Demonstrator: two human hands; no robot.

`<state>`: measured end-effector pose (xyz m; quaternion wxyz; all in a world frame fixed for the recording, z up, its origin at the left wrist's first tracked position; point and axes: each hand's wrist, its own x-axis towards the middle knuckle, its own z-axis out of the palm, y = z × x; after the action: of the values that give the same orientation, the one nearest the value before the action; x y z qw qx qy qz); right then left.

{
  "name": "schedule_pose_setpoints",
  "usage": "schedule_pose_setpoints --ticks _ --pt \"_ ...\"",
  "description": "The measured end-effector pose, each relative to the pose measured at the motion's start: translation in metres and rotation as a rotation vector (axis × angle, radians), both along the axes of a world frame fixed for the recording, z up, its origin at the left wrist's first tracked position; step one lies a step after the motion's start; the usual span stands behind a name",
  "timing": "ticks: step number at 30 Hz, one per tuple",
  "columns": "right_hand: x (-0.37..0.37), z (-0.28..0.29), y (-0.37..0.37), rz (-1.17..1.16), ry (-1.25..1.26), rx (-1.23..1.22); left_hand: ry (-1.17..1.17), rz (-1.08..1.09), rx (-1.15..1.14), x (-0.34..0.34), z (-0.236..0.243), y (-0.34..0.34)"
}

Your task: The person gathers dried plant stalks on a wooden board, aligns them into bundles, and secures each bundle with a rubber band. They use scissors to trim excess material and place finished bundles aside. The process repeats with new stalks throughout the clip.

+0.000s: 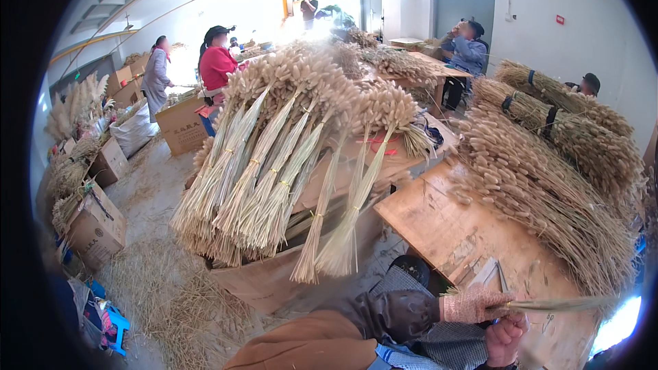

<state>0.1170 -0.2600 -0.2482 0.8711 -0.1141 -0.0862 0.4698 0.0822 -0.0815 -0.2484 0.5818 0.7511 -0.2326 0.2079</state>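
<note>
My left hand [473, 303], in a knitted pinkish glove, is closed round a thin bunch of dried grass stems [565, 305] that stretches out to the right over the wooden table. Just below, my bare right hand [506, 339] has its fingers curled in tight against the stems beside the glove; what they pinch is too small to make out. A flat pale metal piece and a dark thin tool [502, 277] lie on the tabletop close behind my left hand.
Tied bundles of fluffy dried grass [274, 144] are piled on a cardboard-covered surface at centre left. Loose grass [534, 185] and strapped rolls [555, 120] cover the far side of the wooden table [439, 219]. Cartons [96, 226] and straw litter the floor. Several people are farther back.
</note>
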Motion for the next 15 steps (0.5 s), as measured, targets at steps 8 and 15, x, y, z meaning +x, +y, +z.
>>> schedule_pose_setpoints --ticks 8,15 --pt "-0.016 0.061 0.019 -0.398 -0.449 -0.648 0.315 0.07 -0.302 -0.004 0.012 0.002" --pt "-0.02 0.06 -0.008 -1.068 -1.845 -1.132 0.738 -0.038 -0.537 -0.018 0.038 -0.006"
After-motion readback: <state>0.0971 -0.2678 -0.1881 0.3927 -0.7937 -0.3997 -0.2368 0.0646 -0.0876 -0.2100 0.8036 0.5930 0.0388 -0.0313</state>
